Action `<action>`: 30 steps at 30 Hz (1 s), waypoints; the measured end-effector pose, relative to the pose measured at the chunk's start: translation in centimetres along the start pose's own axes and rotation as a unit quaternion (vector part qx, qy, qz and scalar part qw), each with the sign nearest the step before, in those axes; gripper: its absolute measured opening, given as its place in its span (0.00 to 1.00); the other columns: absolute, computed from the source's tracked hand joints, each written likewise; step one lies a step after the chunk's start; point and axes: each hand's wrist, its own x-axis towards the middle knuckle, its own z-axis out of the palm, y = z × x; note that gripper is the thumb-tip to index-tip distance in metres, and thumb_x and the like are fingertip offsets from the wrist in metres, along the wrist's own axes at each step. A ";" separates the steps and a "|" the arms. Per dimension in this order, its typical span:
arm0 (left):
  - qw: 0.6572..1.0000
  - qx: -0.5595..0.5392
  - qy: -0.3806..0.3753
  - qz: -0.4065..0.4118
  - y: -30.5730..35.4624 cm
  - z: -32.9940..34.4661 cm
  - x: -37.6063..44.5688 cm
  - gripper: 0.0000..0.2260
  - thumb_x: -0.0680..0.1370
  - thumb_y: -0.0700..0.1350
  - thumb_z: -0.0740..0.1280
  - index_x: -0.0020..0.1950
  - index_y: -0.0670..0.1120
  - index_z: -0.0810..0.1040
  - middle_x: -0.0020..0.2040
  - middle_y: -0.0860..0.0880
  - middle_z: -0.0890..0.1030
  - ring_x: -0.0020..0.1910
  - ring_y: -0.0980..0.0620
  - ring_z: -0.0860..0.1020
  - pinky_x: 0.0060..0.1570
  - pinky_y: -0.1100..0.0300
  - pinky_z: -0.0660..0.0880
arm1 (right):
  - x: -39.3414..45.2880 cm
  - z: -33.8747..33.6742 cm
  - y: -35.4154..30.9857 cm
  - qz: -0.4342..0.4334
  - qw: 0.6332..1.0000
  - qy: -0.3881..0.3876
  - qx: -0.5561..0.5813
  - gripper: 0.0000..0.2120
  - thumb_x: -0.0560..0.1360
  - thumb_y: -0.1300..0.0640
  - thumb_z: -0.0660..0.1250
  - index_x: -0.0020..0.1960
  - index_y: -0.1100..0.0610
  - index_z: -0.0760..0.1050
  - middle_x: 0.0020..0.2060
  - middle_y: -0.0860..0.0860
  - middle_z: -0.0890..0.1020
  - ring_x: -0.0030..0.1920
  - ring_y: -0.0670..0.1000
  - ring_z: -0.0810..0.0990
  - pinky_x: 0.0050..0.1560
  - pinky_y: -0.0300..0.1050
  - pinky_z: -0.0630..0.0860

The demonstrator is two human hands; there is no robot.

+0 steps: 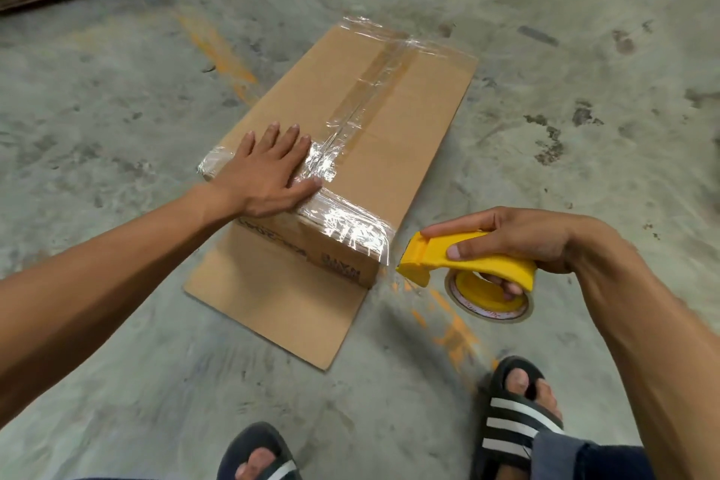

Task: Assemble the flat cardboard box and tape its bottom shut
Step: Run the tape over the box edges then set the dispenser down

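While the left hand [269,171] presses flat on the taped cardboard box [350,136], the right hand [518,242] grips a yellow tape dispenser [467,257] lower right, bare floor [584,109] around.

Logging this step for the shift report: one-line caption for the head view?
Left hand presses clear tape flat on the cardboard box while right hand holds the yellow tape dispenser.

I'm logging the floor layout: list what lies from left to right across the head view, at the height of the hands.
Left hand flat on the taped cardboard box → yellow tape dispenser → right hand gripping it.
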 end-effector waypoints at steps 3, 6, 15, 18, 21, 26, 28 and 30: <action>0.999 0.014 0.000 0.051 2.8 -0.2 0.2 0.41 0.74 0.73 0.42 0.80 0.49 0.44 0.81 0.47 0.44 0.79 0.42 0.43 0.75 0.40 0.44 | 0.3 -0.2 -0.2 0.006 1.000 -0.001 -0.010 0.19 0.73 0.58 0.72 0.62 0.44 0.80 0.44 0.59 0.83 0.25 0.51 0.77 0.24 0.42 0.78; 0.992 0.015 -0.013 0.123 6.2 0.2 -0.1 0.41 0.74 0.72 0.43 0.80 0.51 0.43 0.81 0.48 0.42 0.79 0.43 0.41 0.75 0.40 0.43 | 1.1 -0.4 0.1 0.010 1.000 -0.003 -0.004 0.19 0.74 0.57 0.71 0.63 0.44 0.80 0.41 0.59 0.82 0.24 0.52 0.76 0.24 0.43 0.78; 0.995 0.015 -0.028 0.094 9.8 1.3 -0.6 0.47 0.71 0.75 0.46 0.80 0.46 0.40 0.80 0.46 0.38 0.77 0.38 0.36 0.73 0.35 0.39 | 4.7 0.8 5.1 0.095 0.993 -0.017 -0.064 0.14 0.74 0.55 0.73 0.59 0.48 0.83 0.41 0.52 0.86 0.30 0.48 0.81 0.30 0.44 0.81; 0.996 0.008 -0.013 0.092 11.9 2.0 -0.7 0.42 0.74 0.68 0.50 0.80 0.45 0.42 0.81 0.43 0.40 0.78 0.37 0.38 0.73 0.35 0.40 | 5.9 0.3 4.7 0.090 0.991 0.007 -0.098 0.15 0.72 0.50 0.75 0.58 0.42 0.83 0.53 0.54 0.84 0.45 0.54 0.82 0.45 0.54 0.83; 0.996 0.018 -0.002 0.092 12.7 2.5 -0.7 0.40 0.74 0.64 0.51 0.80 0.45 0.43 0.81 0.42 0.41 0.78 0.36 0.39 0.73 0.35 0.41 | 7.4 1.1 4.3 0.067 0.982 0.043 -0.169 0.17 0.72 0.47 0.73 0.61 0.39 0.81 0.59 0.48 0.80 0.52 0.50 0.79 0.48 0.41 0.78; 0.995 0.040 -0.037 0.088 8.9 2.0 -1.0 0.42 0.71 0.67 0.50 0.79 0.52 0.36 0.80 0.48 0.36 0.78 0.41 0.36 0.73 0.35 0.39 | 10.1 4.1 4.8 -0.011 0.949 0.072 -0.305 0.24 0.77 0.51 0.66 0.72 0.38 0.68 0.71 0.50 0.71 0.68 0.53 0.72 0.65 0.42 0.67; 0.995 0.049 -0.053 0.070 5.6 1.5 -1.5 0.43 0.69 0.67 0.52 0.77 0.57 0.33 0.79 0.51 0.34 0.78 0.42 0.35 0.72 0.35 0.37 | 10.9 6.0 5.1 -0.032 0.939 0.062 -0.336 0.29 0.76 0.51 0.64 0.74 0.35 0.62 0.71 0.55 0.71 0.67 0.57 0.72 0.63 0.43 0.69; 0.996 0.053 -0.061 0.032 2.0 1.2 -2.2 0.45 0.71 0.65 0.59 0.76 0.60 0.31 0.79 0.52 0.32 0.77 0.42 0.34 0.72 0.34 0.38 | 11.3 8.3 5.4 -0.060 0.920 0.035 -0.385 0.34 0.76 0.53 0.63 0.77 0.36 0.54 0.68 0.59 0.73 0.66 0.60 0.72 0.62 0.45 0.69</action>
